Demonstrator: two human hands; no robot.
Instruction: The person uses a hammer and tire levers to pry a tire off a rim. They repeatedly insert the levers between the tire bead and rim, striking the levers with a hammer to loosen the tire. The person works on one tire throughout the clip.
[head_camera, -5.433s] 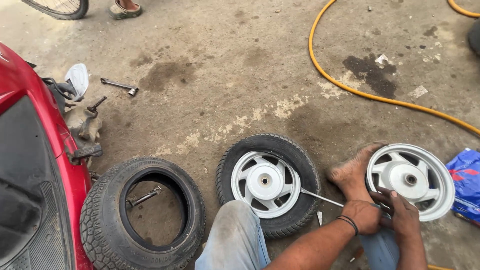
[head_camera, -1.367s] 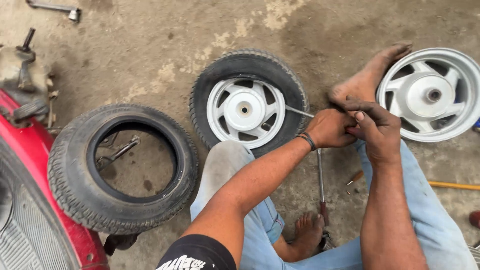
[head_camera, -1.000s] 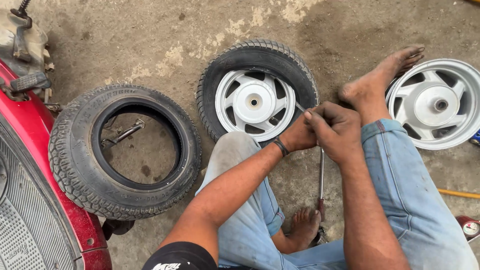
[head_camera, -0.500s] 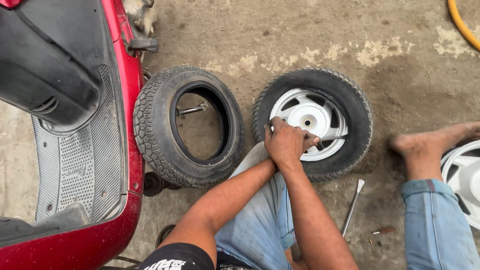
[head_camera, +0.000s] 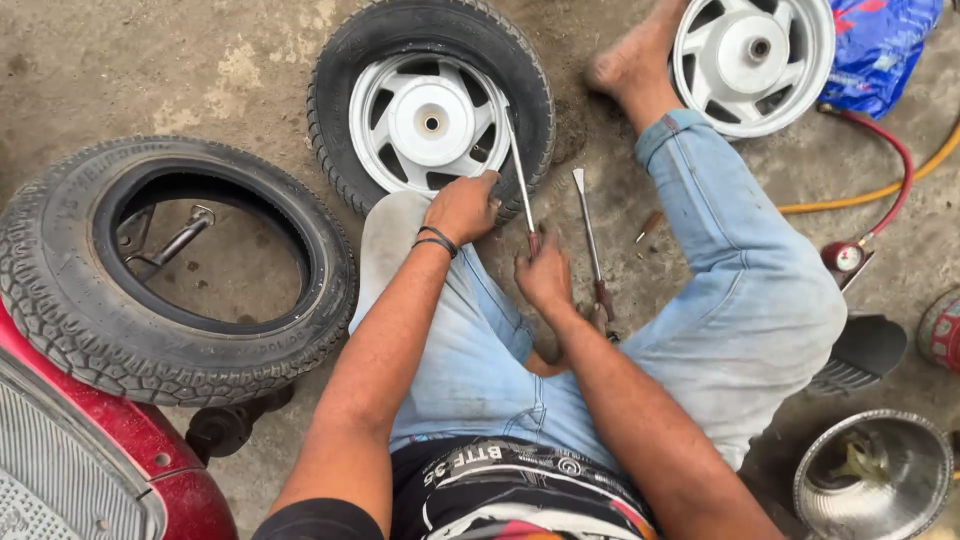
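The mounted wheel (head_camera: 432, 112) lies before the knees; the left hand (head_camera: 462, 207) now grips its tyre edge, the right hand (head_camera: 543, 275) newly clasps a tyre lever (head_camera: 521, 180). A crumpled blue bag (head_camera: 880, 45) lies top right.

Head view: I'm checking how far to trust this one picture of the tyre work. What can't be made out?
- Tip of the tyre lever in the right hand: hidden at the rim of the mounted tyre.
- Left hand fingertips: hidden behind its knuckles.
- Red scooter: cut off by the left and bottom edges.
- Metal bowl contents: too small.
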